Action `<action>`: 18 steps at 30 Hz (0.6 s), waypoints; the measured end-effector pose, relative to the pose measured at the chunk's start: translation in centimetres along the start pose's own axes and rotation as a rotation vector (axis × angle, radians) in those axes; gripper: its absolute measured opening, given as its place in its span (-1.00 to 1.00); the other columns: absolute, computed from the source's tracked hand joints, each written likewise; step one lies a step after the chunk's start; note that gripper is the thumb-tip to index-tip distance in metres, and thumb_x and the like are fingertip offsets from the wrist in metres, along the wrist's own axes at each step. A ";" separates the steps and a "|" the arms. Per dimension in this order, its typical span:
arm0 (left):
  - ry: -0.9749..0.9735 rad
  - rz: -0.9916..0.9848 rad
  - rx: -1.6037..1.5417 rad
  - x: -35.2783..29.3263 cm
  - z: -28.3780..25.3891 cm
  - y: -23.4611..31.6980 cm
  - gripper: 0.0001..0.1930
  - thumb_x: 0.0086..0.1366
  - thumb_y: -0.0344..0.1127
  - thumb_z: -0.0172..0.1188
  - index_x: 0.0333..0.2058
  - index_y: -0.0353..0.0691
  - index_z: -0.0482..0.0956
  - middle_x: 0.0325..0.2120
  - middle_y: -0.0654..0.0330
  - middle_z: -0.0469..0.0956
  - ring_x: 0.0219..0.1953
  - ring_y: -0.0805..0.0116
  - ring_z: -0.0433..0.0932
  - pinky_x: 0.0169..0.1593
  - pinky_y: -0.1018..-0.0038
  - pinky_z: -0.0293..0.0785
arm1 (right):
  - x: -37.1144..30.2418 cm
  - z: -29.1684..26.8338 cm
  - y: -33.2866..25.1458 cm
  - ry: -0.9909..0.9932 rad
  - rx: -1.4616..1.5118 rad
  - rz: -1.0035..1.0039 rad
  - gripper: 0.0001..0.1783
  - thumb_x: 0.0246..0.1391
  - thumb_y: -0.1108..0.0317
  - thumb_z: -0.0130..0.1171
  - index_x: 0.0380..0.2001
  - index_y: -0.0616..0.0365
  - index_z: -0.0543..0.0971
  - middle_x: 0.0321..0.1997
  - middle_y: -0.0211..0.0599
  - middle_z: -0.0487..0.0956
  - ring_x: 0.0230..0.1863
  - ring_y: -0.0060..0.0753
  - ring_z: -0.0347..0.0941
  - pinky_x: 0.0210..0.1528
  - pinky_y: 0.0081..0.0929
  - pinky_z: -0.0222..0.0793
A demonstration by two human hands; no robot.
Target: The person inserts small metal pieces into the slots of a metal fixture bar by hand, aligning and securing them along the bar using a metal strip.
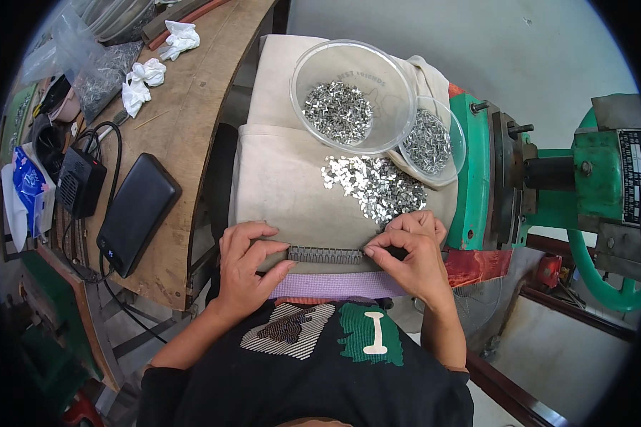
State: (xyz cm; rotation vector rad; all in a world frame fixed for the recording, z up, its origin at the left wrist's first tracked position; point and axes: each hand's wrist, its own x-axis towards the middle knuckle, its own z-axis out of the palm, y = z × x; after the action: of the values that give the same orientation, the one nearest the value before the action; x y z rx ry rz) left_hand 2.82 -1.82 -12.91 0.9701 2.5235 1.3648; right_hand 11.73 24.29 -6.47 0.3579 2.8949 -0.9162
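A dark, narrow slotted metal bar [325, 255] lies crosswise on beige cloth in front of me, with a row of upright teeth along it. My left hand [246, 265] has its thumb and index finger at the bar's left end, steadying it. At the other end, my right hand [412, 250] is closed in a pinch, its fingertips close against the bar; whatever they hold is too small to make out. Just beyond that hand spreads a loose pile of small shiny metal pieces [381, 186].
Behind the pile stand a large clear plastic tub [388, 78] and a smaller clear bowl [457, 135], both holding small metal parts. A green machine [591, 178] is on the right. The wooden table [192, 92] at left carries a black power bank [139, 213], cables and crumpled tissues [180, 39].
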 end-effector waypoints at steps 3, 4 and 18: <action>0.000 0.008 0.001 0.2 -0.1 0.0 -0.72 -0.04 -0.34 0.47 -0.30 -0.16 0.64 -0.11 0.17 0.51 0.00 0.10 0.44 0.07 0.23 0.30 | 0.2 -0.6 -0.3 0.032 0.068 0.011 -0.88 -0.15 0.28 0.46 -0.47 -0.02 0.74 -0.35 -0.57 0.51 -0.08 -0.38 0.32 0.16 -0.31 -0.04; 0.001 0.017 -0.003 0.3 0.0 0.1 -0.72 -0.04 -0.34 0.47 -0.30 -0.17 0.64 -0.11 0.17 0.51 0.00 0.10 0.44 0.06 0.23 0.30 | 0.2 -0.7 -0.3 0.035 0.069 0.012 -0.88 -0.15 0.28 0.46 -0.47 -0.02 0.74 -0.35 -0.57 0.51 -0.08 -0.38 0.32 0.16 -0.31 -0.04; 0.013 0.007 0.000 -0.2 0.1 -0.1 -0.72 -0.07 -0.37 0.47 -0.32 -0.18 0.64 -0.13 0.14 0.51 -0.02 0.08 0.45 0.04 0.22 0.33 | 6.3 -6.7 3.1 0.663 -0.183 -0.030 -0.87 -0.04 0.26 0.43 -0.48 0.02 0.68 -0.33 -0.49 0.54 -0.05 -0.30 0.30 0.11 -0.30 0.08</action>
State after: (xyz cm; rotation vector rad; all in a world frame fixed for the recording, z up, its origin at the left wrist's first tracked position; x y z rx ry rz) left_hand 2.95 -1.87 -13.12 0.9739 2.5320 1.3780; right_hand 6.30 31.84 -3.67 0.7218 3.5483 -0.6065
